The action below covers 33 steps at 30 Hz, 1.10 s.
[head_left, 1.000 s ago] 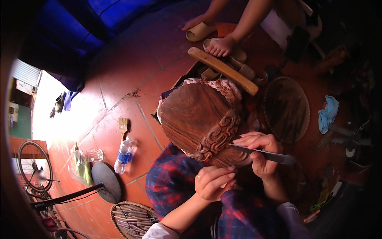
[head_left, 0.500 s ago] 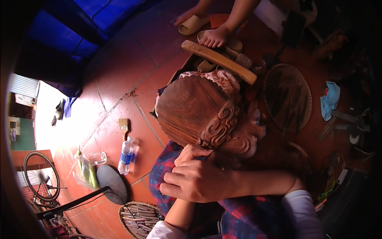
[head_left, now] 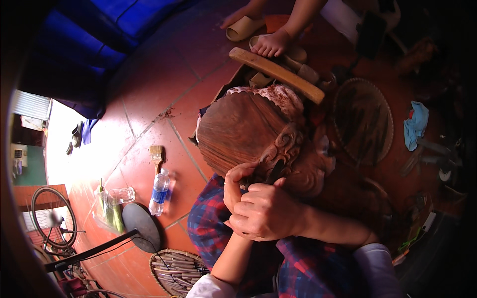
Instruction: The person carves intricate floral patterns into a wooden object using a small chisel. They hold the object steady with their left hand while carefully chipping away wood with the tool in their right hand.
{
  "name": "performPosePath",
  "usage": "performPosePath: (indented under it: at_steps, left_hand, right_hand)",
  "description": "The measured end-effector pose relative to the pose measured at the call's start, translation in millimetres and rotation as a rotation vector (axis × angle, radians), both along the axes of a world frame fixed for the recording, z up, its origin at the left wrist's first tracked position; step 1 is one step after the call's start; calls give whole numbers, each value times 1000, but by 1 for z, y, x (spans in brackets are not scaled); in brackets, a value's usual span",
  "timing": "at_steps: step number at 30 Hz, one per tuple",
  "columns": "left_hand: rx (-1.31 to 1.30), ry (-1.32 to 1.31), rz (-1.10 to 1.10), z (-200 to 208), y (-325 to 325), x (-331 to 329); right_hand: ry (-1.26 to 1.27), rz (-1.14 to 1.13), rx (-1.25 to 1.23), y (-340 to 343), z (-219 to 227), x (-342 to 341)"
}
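Several right-hand fingers [head_left: 243,208] curl around a dark tool [head_left: 275,172].

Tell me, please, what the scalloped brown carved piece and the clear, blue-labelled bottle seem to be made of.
The scalloped brown carved piece looks like smooth wood: streaked grain crosses its face. The clear, blue-labelled bottle is probably glossy plastic, being see-through with bright highlights; glass remains possible.

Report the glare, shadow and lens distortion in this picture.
Head view: glare whites out some floor at left; shadow swallows much of the right side, dimming the round tray; a curved dark fisheye border frames the left; the carved wood reads clearly.
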State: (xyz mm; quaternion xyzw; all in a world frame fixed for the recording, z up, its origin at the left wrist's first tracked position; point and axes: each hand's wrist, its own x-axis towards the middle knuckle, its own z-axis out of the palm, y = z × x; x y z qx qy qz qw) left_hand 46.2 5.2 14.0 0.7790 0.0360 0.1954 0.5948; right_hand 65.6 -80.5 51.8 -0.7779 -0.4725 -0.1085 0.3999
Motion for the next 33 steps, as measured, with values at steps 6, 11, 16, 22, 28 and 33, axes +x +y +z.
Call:
performPosePath:
  at_steps: [6, 11, 16, 22, 28, 33]
  left_hand:
    - [12, 139, 11, 9, 0, -5]
    - [-107, 203, -21, 8, 1, -8]
    - [-195, 202, 19, 13, -2, -8]
    - [-57, 236, -56, 14, -3, -4]
    - [735, 680, 115, 14, -15, 4]
    - [-95, 270, -63, 24, 7, -12]
  right_hand:
    - [84, 67, 104, 4, 3, 8]
    - [31, -15, 56, 1, 5, 7]
    - [108, 103, 80, 3, 8, 8]
    - [79, 6, 60, 2, 0, 9]
    - [91, 56, 66, 4, 6, 8]
    - [138, 146, 125, 9, 9, 5]
